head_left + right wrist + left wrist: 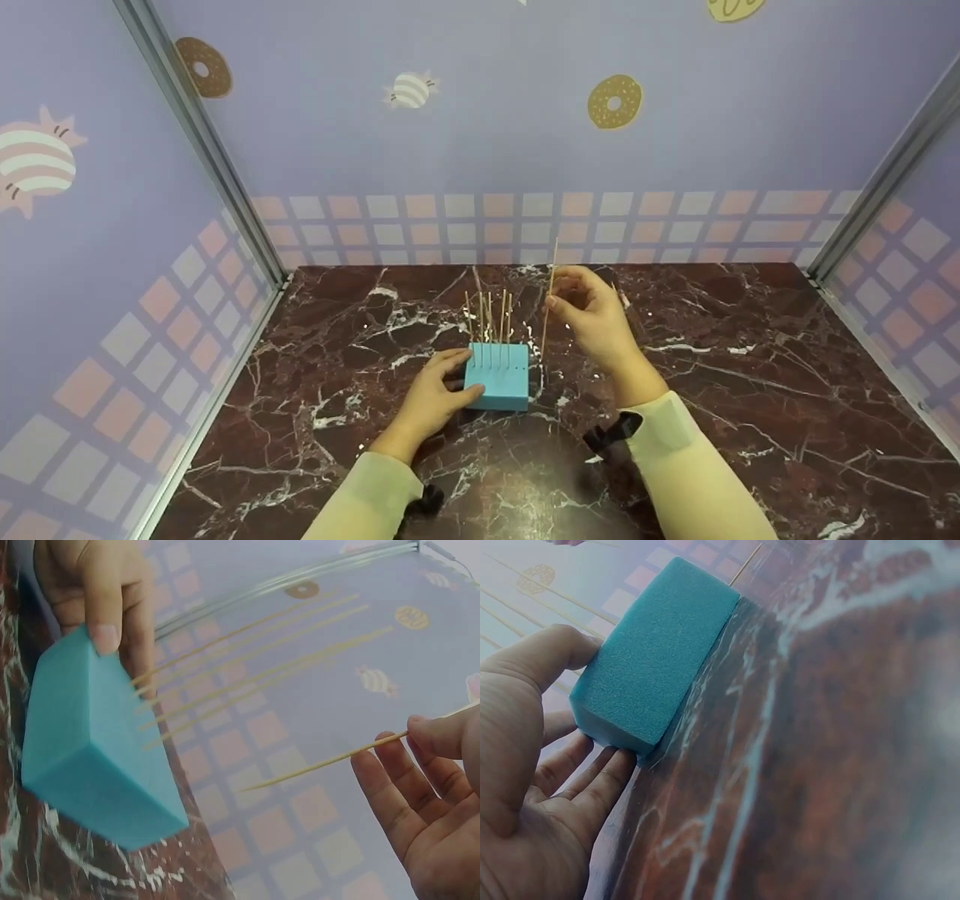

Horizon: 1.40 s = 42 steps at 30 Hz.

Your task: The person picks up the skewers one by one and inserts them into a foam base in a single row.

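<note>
While gripped, foam block beside skewers.

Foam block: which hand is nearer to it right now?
Left. The left hand holds the foam block at its left side, thumb on its edge. The right hand is above and to its right, apart, pinching a skewer.
</note>
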Tool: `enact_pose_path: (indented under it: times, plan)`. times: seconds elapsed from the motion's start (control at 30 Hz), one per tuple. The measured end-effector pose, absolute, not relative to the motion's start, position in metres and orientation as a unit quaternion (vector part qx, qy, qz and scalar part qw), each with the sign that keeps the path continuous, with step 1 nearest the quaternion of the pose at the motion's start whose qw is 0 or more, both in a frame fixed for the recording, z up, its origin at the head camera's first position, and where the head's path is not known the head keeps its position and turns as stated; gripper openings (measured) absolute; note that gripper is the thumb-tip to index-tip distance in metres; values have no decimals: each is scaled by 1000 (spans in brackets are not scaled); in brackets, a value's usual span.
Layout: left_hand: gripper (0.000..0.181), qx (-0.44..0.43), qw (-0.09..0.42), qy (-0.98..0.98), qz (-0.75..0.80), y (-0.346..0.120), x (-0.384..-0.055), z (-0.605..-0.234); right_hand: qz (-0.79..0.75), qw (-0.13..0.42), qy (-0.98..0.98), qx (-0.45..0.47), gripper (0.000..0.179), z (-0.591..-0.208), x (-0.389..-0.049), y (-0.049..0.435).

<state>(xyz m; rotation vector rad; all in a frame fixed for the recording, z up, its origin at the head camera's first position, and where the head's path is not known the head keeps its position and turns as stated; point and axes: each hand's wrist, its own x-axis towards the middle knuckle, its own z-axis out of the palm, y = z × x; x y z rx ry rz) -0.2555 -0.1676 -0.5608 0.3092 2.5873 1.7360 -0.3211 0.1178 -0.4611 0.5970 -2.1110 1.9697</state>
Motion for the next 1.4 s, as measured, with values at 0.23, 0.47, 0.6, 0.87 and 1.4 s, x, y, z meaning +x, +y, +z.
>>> enact_pose_path:
  times: [0.23, 0.47, 0.6, 0.87, 1.4]
  plan:
    - [72, 101, -3, 828, 552, -167, -256, -562, 651, 98, -717, 229, 41, -468, -317, 108]
    - [73, 93, 1, 827, 555, -168, -255, -564, 650, 84, -714, 247, 45, -474, -313, 102]
    - [72, 86, 4, 827, 555, -167, -254, -563, 639, 82, -722, 251, 44, -477, -311, 98]
    - [72, 87, 4, 825, 559, -167, -255, -562, 636, 70, -722, 262, 36, -482, -309, 92]
    - [72, 92, 3, 823, 561, -166, -255, -562, 628, 85, -729, 258, 36, -489, -310, 87]
